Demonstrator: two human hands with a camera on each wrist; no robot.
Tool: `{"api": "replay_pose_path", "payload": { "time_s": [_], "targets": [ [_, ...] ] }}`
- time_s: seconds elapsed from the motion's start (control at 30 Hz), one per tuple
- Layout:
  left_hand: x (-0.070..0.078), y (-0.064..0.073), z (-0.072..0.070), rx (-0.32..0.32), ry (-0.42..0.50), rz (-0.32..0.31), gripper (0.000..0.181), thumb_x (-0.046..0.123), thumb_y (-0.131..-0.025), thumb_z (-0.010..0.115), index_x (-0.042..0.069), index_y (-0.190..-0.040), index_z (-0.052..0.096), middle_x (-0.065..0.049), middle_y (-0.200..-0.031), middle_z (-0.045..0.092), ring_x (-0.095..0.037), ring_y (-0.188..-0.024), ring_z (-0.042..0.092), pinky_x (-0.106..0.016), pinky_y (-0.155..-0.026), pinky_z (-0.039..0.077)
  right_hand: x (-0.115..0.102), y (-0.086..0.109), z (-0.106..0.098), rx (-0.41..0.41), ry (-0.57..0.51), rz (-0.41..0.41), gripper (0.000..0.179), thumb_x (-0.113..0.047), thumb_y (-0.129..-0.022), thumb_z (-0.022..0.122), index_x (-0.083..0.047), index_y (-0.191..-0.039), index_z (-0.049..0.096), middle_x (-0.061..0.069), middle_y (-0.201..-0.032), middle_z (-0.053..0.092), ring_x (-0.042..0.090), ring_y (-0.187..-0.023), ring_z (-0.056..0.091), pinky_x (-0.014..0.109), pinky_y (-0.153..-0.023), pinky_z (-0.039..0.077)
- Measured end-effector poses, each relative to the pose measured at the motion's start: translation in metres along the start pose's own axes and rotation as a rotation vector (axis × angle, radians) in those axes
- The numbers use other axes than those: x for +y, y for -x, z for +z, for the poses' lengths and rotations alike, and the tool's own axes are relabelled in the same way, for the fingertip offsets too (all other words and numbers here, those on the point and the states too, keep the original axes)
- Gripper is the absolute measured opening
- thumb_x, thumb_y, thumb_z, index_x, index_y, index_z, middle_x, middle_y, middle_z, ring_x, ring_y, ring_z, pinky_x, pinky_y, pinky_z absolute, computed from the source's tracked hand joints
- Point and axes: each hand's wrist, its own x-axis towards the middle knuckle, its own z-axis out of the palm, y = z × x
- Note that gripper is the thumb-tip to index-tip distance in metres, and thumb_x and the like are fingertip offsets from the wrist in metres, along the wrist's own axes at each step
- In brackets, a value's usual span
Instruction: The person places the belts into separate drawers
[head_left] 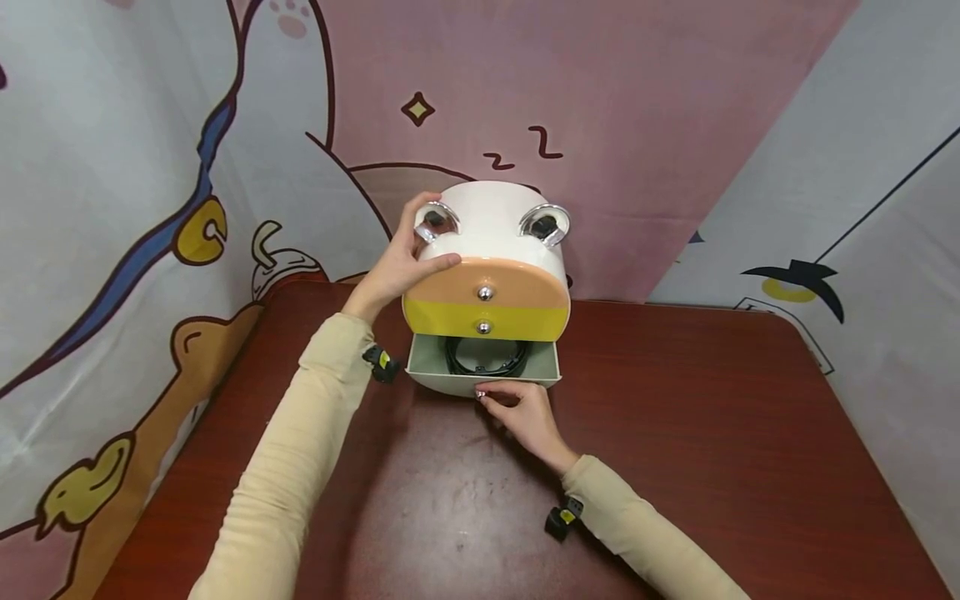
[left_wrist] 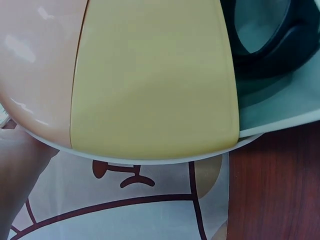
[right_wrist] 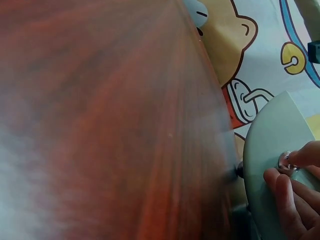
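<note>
A small desktop drawer cabinet (head_left: 498, 217) with a white top and an animal-like front stands on the table. Its peach upper drawer (head_left: 442, 285) and yellow middle drawer (head_left: 438, 317) are closed. The pale green bottom drawer (head_left: 442, 383) is pulled out, with a coiled black cable (head_left: 452, 358) lying inside. My left hand (head_left: 401, 262) rests spread against the cabinet's upper left side, its thumb along the front edge. With thumb and forefinger, my right hand (head_left: 528, 417) pinches the silver knob (right_wrist: 286, 162) of the green drawer.
The dark red wooden table (head_left: 712, 433) extends on both sides and in front of the cabinet. Behind it hangs a cartoon-printed cloth (head_left: 600, 100), which also runs along the sides. Two silver-ringed eyes (head_left: 545, 225) stick up from the cabinet's top.
</note>
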Motion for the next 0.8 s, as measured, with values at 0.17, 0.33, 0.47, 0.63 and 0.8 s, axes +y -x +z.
{"api": "replay_pose_path", "payload": {
  "time_s": [0.17,0.33,0.47,0.63,0.8],
  "targets": [
    [-0.001,0.000,0.000,-0.007,0.040,-0.015,0.086,-0.005,-0.085,0.067,0.021,-0.148,0.016,-0.017,-0.131,0.045,-0.023,-0.101,0.057,-0.029,-0.079,0.049,0.002,-0.006,0.000,0.016,0.011,0.005,0.016,-0.003,-0.084,0.074,-0.008,-0.100,0.077,0.000,-0.089,0.073,0.016,-0.049,0.059,0.026,-0.044,0.047],
    [0.000,-0.001,0.000,-0.012,0.060,-0.008,0.083,-0.008,-0.085,0.066,0.018,-0.147,0.017,-0.018,-0.130,0.046,-0.023,-0.102,0.056,-0.029,-0.080,0.049,0.004,-0.010,0.000,0.036,0.046,-0.024,0.016,-0.004,-0.083,0.075,-0.009,-0.098,0.078,-0.004,-0.091,0.073,0.006,-0.069,0.063,0.025,-0.057,0.051],
    [0.005,0.001,0.001,-0.007,0.042,-0.012,0.082,-0.006,-0.085,0.067,0.019,-0.147,0.018,-0.018,-0.126,0.048,-0.022,-0.094,0.058,-0.029,-0.076,0.049,0.006,-0.016,0.001,0.054,0.037,-0.026,0.018,-0.002,-0.083,0.075,-0.010,-0.099,0.078,-0.004,-0.092,0.073,0.009,-0.079,0.067,0.025,-0.064,0.053],
    [0.001,0.000,0.000,-0.001,0.030,-0.016,0.083,-0.001,-0.086,0.069,0.024,-0.147,0.019,-0.016,-0.128,0.047,-0.024,-0.095,0.059,-0.030,-0.076,0.050,0.010,-0.024,0.002,0.088,0.011,-0.045,0.018,-0.001,-0.082,0.074,-0.007,-0.099,0.077,0.001,-0.091,0.073,0.010,-0.080,0.068,0.023,-0.065,0.053],
    [0.000,0.000,0.000,-0.002,0.043,-0.002,0.082,-0.002,-0.086,0.069,0.023,-0.146,0.020,-0.017,-0.128,0.047,-0.026,-0.100,0.058,-0.031,-0.078,0.050,0.014,-0.033,0.002,0.116,0.026,-0.054,0.017,-0.003,-0.083,0.074,-0.008,-0.099,0.077,0.000,-0.091,0.073,0.008,-0.080,0.066,0.020,-0.064,0.050]
  ]
}}
